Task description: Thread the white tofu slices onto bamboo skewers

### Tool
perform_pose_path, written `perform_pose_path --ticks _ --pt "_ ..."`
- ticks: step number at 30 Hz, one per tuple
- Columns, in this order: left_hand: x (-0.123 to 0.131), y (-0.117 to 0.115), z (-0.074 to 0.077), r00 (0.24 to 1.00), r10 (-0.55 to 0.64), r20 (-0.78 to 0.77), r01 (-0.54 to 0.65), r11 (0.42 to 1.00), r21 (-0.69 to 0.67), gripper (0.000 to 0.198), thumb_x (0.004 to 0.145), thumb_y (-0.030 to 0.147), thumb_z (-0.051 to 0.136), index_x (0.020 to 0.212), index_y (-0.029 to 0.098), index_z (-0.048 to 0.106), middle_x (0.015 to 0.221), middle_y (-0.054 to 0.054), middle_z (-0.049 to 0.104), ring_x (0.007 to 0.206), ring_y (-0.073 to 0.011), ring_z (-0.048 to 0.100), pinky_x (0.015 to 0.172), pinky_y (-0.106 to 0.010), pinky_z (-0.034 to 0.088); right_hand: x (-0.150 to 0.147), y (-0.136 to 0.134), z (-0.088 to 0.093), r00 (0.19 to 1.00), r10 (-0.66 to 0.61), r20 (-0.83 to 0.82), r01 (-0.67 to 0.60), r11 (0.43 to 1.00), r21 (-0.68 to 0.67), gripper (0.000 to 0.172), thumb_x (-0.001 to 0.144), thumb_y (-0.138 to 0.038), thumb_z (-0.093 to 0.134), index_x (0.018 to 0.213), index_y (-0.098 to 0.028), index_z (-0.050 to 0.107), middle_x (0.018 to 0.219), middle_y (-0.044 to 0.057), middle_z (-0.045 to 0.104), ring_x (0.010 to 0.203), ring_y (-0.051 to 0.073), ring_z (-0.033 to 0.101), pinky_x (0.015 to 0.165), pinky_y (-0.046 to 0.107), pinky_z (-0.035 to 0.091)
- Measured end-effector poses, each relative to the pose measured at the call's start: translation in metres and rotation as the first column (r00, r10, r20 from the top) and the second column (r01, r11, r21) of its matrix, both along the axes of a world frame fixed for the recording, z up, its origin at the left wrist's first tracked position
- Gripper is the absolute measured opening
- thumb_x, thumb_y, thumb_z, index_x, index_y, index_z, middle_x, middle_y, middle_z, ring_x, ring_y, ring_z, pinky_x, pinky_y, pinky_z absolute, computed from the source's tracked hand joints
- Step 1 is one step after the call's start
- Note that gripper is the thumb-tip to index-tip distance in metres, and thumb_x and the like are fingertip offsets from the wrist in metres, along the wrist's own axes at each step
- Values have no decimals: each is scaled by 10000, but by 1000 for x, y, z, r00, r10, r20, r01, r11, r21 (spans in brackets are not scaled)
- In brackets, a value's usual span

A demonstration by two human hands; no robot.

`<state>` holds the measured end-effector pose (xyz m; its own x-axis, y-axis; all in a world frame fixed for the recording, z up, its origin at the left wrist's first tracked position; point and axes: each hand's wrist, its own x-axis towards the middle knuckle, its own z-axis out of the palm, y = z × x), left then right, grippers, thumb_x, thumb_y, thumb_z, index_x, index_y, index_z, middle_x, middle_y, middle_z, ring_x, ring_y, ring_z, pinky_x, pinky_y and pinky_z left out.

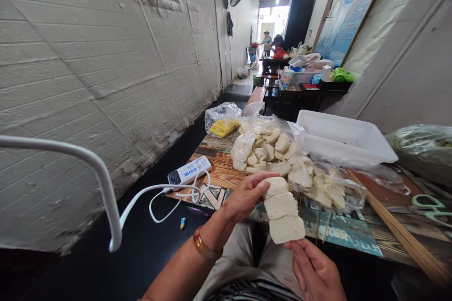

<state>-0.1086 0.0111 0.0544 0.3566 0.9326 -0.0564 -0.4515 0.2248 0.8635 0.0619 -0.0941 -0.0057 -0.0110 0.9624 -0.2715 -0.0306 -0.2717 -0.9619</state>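
Above my lap, three pale, flat, tofu-like slices (281, 210) hang together in a row, edges overlapping, as on a skewer. My left hand (251, 194) pinches the top slice between thumb and fingers. Below the bottom slice, my right hand (314, 268) is closed at its lower edge; the stick there is mostly hidden by the fingers. Just beyond, an open clear plastic bag (243, 148) holds many loose pale pieces (270, 148). To its right, skewered slices (325, 186) lie on plastic, their thin sticks (328, 221) pointing toward me.
A bundle of bamboo skewers (399, 225) lies at the right, near green-handled scissors (429, 204). Behind stands a white plastic tub (348, 136). On the left are a white power bank (190, 170) with a cable and a yellow packet (224, 128). Two people (270, 42) are far back.
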Motion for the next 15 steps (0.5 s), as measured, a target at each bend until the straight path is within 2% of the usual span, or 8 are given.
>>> perform_pose_path --ticks 4,9,12,15 --pt "0 -1 0 996 22 86 -18 999 -50 515 724 380 794 1180 174 671 1062 -105 713 898 -178 646 804 -268 475 0 0 2 1000 1 -20 -1 1000 1 552 764 -720 586 746 -168 601 358 -103 332 334 54 233 377 207 177" --pt "7 -4 -1 983 -4 185 4 1000 2 599 672 564 774 1050 103 709 943 -144 728 891 -249 672 795 -314 493 -1 0 2 1000 -6 17 6 1000 11 570 746 -752 562 711 -184 597 363 -98 322 333 67 238 371 219 199" --pt "13 -6 -1 987 25 158 -22 1000 -17 562 624 485 835 1005 89 718 901 -140 733 830 -234 678 745 -288 487 0 -1 1 1000 6 30 -7 999 39 560 758 -739 560 713 -183 604 364 -98 322 344 73 239 377 225 209" --pt "18 -9 -2 989 52 141 -45 998 -48 487 636 421 838 968 83 728 853 -130 733 723 -196 664 681 -272 486 0 -2 -1 1000 -7 21 6 999 38 552 758 -728 572 714 -179 608 366 -96 326 357 73 234 375 215 198"
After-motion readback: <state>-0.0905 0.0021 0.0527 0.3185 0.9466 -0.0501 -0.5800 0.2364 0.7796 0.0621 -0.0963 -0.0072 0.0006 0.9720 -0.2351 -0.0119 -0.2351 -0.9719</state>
